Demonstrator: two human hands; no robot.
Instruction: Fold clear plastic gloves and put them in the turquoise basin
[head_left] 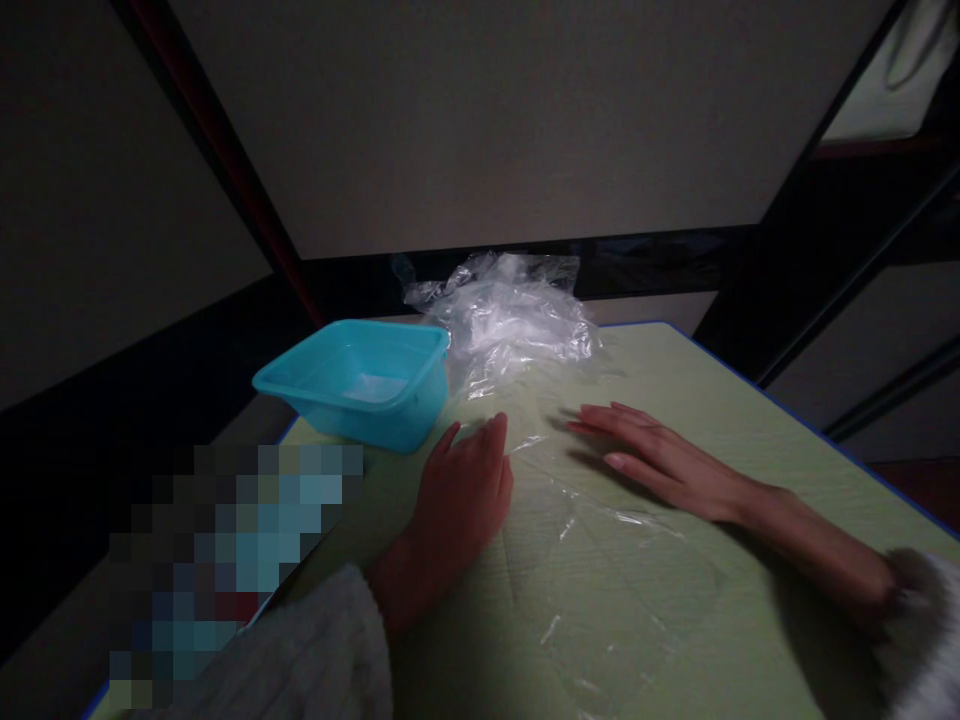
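Observation:
A thin clear plastic bag (592, 560) lies flat on the table, creased and shiny in places. At its left edge rests my left hand (466, 490), back upward, with the fingers bent forward and a little apart; their undersides are hidden. My right hand (660, 455) is over the bag's right side, its fingers stretched out and the thumb apart, holding nothing. Whether its fingertips touch the plastic is hard to tell. Beyond both hands a crumpled heap of clear plastic bags (517, 325) sits at the table's far edge.
A turquoise plastic basin (412, 415) stands at the far left, with something pale inside. A blurred-out bluish item (277, 550) lies along the left edge. The light green table (750, 440) has a blue rim, and a pale panel (487, 120) rises behind it.

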